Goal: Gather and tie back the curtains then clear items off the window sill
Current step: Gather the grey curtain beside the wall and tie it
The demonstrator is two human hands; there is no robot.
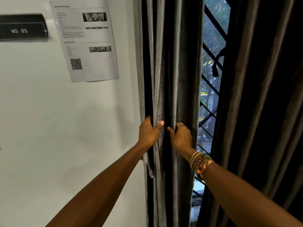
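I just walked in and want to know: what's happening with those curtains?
A person is gathering the grey pleated fabric curtain beside the white wall. The left hand and the right hand both grip its folds, close together. No tie is round it yet. The dark brown curtain hangs loose, and the black diagonal window grille shows between them.

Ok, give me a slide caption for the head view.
Left hand and right hand grip the grey curtain beside the wall.
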